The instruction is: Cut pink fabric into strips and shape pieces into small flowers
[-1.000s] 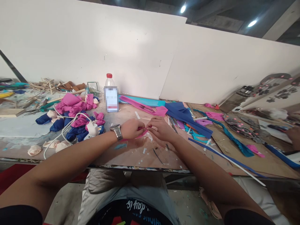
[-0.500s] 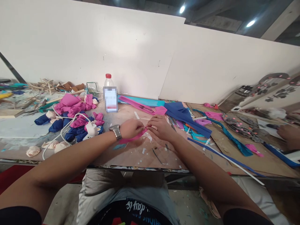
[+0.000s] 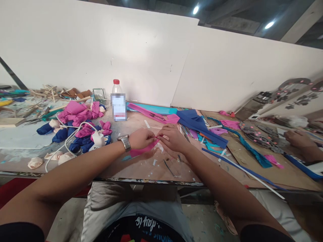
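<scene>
Both hands meet over the middle of the counter (image 3: 156,169), fingertips pinched together on one narrow strip of bright pink foam sheet (image 3: 143,150). The left hand (image 3: 141,138) has its fingers curled shut on the strip's upper end, and the right hand (image 3: 173,137) closes thumb and fingers on the same spot, so the two hands touch. The rest of the strip hangs from that pinch down and to the left, its free end lying near the counter surface below the left wrist. A metal wristwatch (image 3: 125,142) sits on the left wrist. Just left of it lies a white plug adapter with its looping white cable (image 3: 97,137), resting among a heap of rolled pink and dark blue foam flowers (image 3: 78,122). Behind the hands stands a clear plastic bottle with a red cap (image 3: 118,101), and beyond the right hand a folded dark blue foam sheet (image 3: 195,122) lies among teal and pink offcuts. Far right, another person's hand (image 3: 297,138) rests on the counter, well apart.
</scene>
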{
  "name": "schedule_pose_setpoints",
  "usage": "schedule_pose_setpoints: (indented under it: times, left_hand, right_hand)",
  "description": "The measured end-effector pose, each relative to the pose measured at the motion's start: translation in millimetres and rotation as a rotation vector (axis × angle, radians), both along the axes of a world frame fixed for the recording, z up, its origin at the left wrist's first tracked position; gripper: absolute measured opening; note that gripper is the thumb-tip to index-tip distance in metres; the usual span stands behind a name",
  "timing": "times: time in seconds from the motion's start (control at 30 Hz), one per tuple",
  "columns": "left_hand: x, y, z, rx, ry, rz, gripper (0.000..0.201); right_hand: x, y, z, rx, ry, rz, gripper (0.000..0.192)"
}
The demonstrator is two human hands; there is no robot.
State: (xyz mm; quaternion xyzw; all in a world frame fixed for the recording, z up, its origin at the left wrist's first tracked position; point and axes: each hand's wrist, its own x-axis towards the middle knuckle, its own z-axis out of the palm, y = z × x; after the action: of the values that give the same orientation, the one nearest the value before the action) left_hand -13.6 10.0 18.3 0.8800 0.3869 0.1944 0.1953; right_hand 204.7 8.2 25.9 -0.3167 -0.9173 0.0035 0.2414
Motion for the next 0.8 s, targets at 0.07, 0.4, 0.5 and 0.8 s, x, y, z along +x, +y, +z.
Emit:
schedule_pose_setpoints:
  times: [0.07,0.4,0.5,0.8]
  left_hand:
    - [-0.7,0.6,-0.8,-0.012,-0.014,-0.007,0.04]
    - [-2.4,6.1,-2.3,-0.218,-0.095,-0.091,0.031]
    - [-2.4,9.0,-4.4,-0.261,-0.128,-0.093,0.028]
    - [-1.6,8.1,0.4,-0.337,-0.19,-0.04,0.034]
  right_hand:
    - [0.9,0.8,-1.2,0.001,0.011,-0.004,0.017]
    - [1.6,3.9,-4.0,0.021,0.075,0.026,0.014]
    - [0.9,3.4,-2.7,0.025,0.091,0.036,0.017]
    - [1.2,2.2,-2.6,0.079,0.102,0.05,0.016]
